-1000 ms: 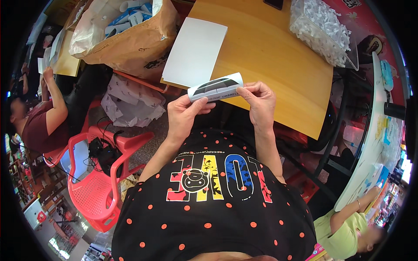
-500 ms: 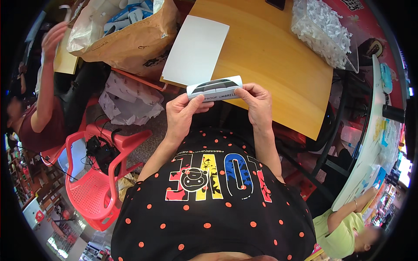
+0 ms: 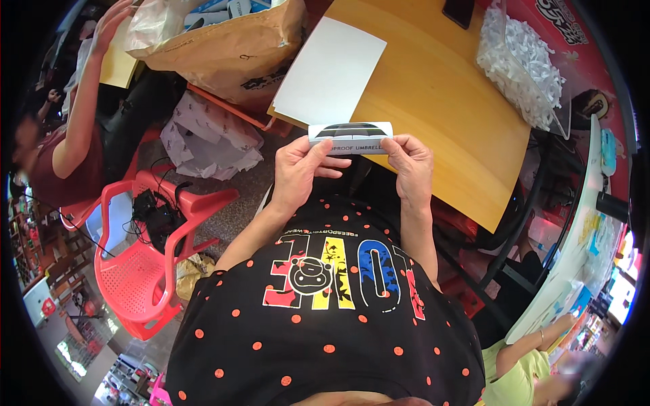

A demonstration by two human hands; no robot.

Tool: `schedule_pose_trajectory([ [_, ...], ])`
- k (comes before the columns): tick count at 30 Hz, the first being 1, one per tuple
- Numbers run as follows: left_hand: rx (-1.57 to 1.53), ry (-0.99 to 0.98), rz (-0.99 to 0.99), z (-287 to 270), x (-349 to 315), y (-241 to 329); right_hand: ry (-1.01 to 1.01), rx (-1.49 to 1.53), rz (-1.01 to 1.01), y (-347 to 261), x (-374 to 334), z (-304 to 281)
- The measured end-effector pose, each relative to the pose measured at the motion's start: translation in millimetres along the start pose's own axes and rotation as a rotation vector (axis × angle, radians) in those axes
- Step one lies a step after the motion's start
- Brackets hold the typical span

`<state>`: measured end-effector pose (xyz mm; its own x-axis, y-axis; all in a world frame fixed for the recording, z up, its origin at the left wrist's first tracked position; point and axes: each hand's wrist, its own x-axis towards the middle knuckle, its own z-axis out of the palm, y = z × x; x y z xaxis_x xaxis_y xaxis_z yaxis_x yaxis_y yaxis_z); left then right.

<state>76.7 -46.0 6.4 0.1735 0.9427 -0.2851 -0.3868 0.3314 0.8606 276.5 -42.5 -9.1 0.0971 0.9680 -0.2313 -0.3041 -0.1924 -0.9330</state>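
Between my two hands is a printed paper sleeve [image 3: 352,133], rolled into a short tube, pale grey and white with a dark umbrella picture. It lies almost level just off the table's near edge. My left hand [image 3: 298,172] pinches its left end, thumb on the front, with other fingers reaching out below it. The right end is gripped by my right hand [image 3: 412,169], thumb on the front and fingers behind. Just beyond the sleeve, white sheets [image 3: 332,71] lie on the wooden table [image 3: 450,128].
A brown paper bag [image 3: 230,57] of blue-and-white rolled pieces stands at far left. A clear bin [image 3: 518,68] of white strips sits at far right, near a dark phone [image 3: 458,12]. Left are a red chair [image 3: 135,281] with black cables and a co-worker's raised arm [image 3: 84,101].
The sleeve has turned from a slight tilt to nearly level. My left hand's lower fingers stretch further out beneath it. The whole view has shifted a little, with the table now further right.
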Motion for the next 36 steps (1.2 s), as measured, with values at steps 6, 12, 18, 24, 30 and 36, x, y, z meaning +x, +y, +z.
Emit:
schedule_pose_trajectory([
  [6,-0.023,0.038,0.047,2.0,0.4,-3.3,-0.053,0.161,0.062,1.0,-3.2,5.4],
  [12,0.005,0.038,0.080,-0.3,-0.7,-3.5,-0.108,0.274,0.141,5.8,-5.1,3.2],
  [18,-0.028,0.019,0.034,-1.5,-0.8,-1.5,-0.147,0.191,0.183,1.3,-5.3,1.3],
  [24,-0.140,-0.018,-0.074,-4.1,7.3,-1.0,-0.096,0.186,0.053,2.1,-9.9,7.1],
  [30,-0.063,-0.065,-0.098,3.7,6.6,2.4,-0.057,0.155,0.014,1.7,-13.5,0.6],
  [36,0.121,-0.101,0.040,19.6,2.9,0.4,-0.035,0.129,-0.021,1.8,-14.0,-6.6],
])
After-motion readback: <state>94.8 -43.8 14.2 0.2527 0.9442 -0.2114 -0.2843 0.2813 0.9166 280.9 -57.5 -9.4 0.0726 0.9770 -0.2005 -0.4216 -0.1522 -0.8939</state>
